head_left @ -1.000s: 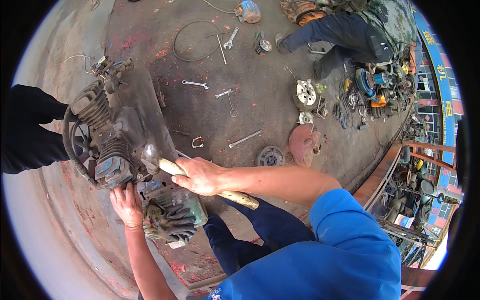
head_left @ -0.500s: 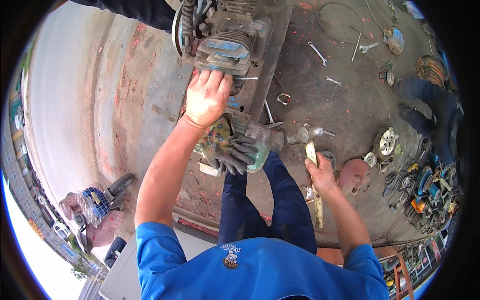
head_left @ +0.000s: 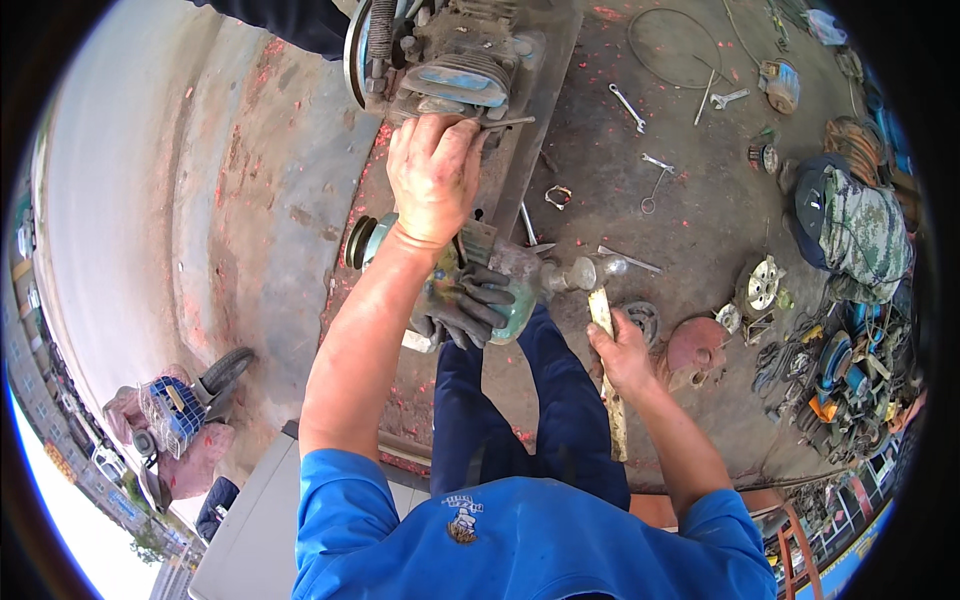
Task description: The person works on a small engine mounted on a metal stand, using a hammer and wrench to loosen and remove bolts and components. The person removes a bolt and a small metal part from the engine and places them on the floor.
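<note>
My left hand has its fingers curled at the underside of the finned cylinder head of a grimy compressor, beside a thin metal rod; what the fingertips grip is hidden. My right hand is closed round the pale, worn wooden handle of a hammer, whose metal head is up near a greenish motor. Dark, patterned work gloves lie on that motor, just below my left hand. The compressor stands on a metal base plate.
Wrenches and a red disc lie on the stained floor. A crouching co-worker is at the right, above a heap of parts. A basketed vehicle stands lower left; dark cloth shows at the top.
The view has swung round since the first frame. My left hand has shifted slightly up at the cylinder head; my right hand, still on the hammer, is lowered from beside it. The co-worker is bent lower.
</note>
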`<state>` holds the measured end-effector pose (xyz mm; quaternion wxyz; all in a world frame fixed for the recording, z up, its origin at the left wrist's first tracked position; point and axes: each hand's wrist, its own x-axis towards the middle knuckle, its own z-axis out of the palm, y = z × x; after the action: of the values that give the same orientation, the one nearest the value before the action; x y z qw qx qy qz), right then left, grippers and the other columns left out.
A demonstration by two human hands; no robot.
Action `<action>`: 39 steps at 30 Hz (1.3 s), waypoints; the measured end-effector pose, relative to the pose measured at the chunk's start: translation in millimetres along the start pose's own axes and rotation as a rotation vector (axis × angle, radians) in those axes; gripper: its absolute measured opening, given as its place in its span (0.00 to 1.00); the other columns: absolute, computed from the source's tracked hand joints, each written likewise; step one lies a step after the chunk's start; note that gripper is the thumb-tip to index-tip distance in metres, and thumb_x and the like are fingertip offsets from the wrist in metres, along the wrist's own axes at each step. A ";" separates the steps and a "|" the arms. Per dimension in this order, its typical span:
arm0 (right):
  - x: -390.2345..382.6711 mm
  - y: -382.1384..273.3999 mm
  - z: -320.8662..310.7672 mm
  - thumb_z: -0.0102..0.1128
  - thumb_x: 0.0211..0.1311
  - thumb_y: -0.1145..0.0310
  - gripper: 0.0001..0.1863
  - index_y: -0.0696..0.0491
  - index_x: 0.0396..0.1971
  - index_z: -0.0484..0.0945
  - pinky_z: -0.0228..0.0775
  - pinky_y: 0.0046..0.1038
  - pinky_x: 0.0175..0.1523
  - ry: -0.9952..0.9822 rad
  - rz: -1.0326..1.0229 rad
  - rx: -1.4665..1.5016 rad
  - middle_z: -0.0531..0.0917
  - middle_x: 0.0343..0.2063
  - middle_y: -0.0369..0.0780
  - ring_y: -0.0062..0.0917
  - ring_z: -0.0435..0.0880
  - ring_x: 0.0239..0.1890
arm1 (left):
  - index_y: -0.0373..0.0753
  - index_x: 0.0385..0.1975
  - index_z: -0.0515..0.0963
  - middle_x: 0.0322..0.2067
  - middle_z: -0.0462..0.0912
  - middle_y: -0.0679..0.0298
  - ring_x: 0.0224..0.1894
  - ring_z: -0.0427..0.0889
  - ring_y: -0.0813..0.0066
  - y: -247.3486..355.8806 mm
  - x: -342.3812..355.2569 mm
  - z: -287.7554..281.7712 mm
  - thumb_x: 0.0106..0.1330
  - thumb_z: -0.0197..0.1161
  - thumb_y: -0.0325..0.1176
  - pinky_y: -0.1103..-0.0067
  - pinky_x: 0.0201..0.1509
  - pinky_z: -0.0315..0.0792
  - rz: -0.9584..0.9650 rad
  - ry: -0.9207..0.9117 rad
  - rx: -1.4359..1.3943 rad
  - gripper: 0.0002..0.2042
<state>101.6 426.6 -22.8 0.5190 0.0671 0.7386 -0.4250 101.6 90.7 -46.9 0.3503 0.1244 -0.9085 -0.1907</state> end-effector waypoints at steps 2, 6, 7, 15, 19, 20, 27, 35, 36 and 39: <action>-1.5 4.8 1.9 0.59 0.70 0.62 0.12 0.56 0.38 0.73 0.66 0.25 0.18 -0.011 0.010 -0.011 0.74 0.18 0.34 0.18 0.73 0.13 | 0.39 0.35 0.81 0.33 0.82 0.63 0.34 0.79 0.59 -1.9 0.8 3.7 0.53 0.72 0.23 0.69 0.40 0.72 -0.018 0.009 0.015 0.10; -0.9 13.5 3.4 0.59 0.70 0.63 0.12 0.57 0.38 0.72 0.66 0.25 0.18 -0.026 0.045 -0.010 0.73 0.16 0.33 0.18 0.74 0.13 | 0.39 0.34 0.81 0.33 0.81 0.64 0.34 0.78 0.59 -4.6 4.5 3.7 0.54 0.71 0.25 0.68 0.40 0.71 0.016 -0.035 0.067 0.09; -0.8 13.8 3.0 0.59 0.70 0.63 0.12 0.57 0.39 0.72 0.66 0.25 0.18 -0.029 0.050 -0.013 0.73 0.15 0.33 0.18 0.74 0.13 | 0.39 0.34 0.81 0.33 0.81 0.64 0.34 0.78 0.59 -3.9 5.9 1.8 0.54 0.71 0.25 0.68 0.40 0.70 0.030 -0.057 0.088 0.09; 2.3 -9.9 -3.9 0.59 0.70 0.62 0.14 0.59 0.40 0.72 0.67 0.25 0.20 -0.018 -0.037 -0.042 0.74 0.15 0.34 0.18 0.74 0.14 | 0.40 0.34 0.80 0.34 0.81 0.63 0.36 0.79 0.59 -1.2 19.1 -6.7 0.56 0.70 0.26 0.66 0.40 0.70 0.055 -0.220 0.153 0.08; 5.7 -43.6 -14.0 0.59 0.70 0.62 0.14 0.59 0.40 0.73 0.66 0.25 0.20 0.000 -0.121 -0.081 0.74 0.15 0.33 0.18 0.74 0.14 | 0.39 0.33 0.80 0.33 0.81 0.62 0.37 0.79 0.57 0.8 25.2 -6.7 0.56 0.70 0.26 0.65 0.43 0.72 -0.064 -0.214 0.072 0.07; 5.4 -52.0 -16.1 0.59 0.70 0.63 0.13 0.59 0.41 0.73 0.66 0.25 0.21 0.006 -0.142 -0.089 0.74 0.16 0.33 0.17 0.74 0.14 | 0.39 0.32 0.80 0.33 0.80 0.61 0.37 0.79 0.56 3.1 24.9 -6.6 0.56 0.70 0.26 0.65 0.44 0.73 -0.090 -0.227 0.071 0.07; -4.5 -101.8 -18.3 0.60 0.70 0.65 0.14 0.59 0.44 0.72 0.67 0.24 0.22 0.008 -0.222 -0.025 0.75 0.18 0.33 0.16 0.74 0.15 | 0.42 0.25 0.73 0.29 0.72 0.61 0.34 0.75 0.59 1.6 28.5 -9.4 0.50 0.65 0.27 0.66 0.38 0.70 0.171 -0.317 0.184 0.06; -9.8 -91.5 -22.6 0.60 0.70 0.65 0.13 0.59 0.42 0.71 0.67 0.24 0.22 -0.040 -0.211 -0.077 0.76 0.19 0.34 0.16 0.74 0.17 | 0.41 0.28 0.76 0.30 0.72 0.62 0.34 0.75 0.61 -1.0 36.7 -17.3 0.50 0.64 0.28 0.68 0.37 0.73 0.199 -0.350 0.207 0.06; -9.3 -89.5 -21.6 0.61 0.70 0.65 0.14 0.59 0.42 0.71 0.67 0.24 0.22 -0.040 -0.193 -0.083 0.76 0.19 0.34 0.16 0.74 0.17 | 0.41 0.28 0.76 0.30 0.72 0.62 0.34 0.74 0.62 1.2 39.5 -18.3 0.50 0.64 0.28 0.69 0.37 0.73 0.252 -0.374 0.233 0.06; -4.3 -73.7 -18.0 0.61 0.69 0.64 0.14 0.59 0.42 0.71 0.67 0.25 0.22 -0.046 -0.170 -0.078 0.75 0.19 0.34 0.16 0.74 0.16 | 0.41 0.27 0.75 0.29 0.71 0.63 0.33 0.74 0.64 1.0 46.5 -19.2 0.50 0.64 0.29 0.71 0.36 0.73 0.387 -0.439 0.284 0.06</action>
<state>50.9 394.3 23.7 0.5002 -0.0259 0.7454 -0.4399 80.9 69.9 -6.0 0.1551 -0.0473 -0.9867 -0.0143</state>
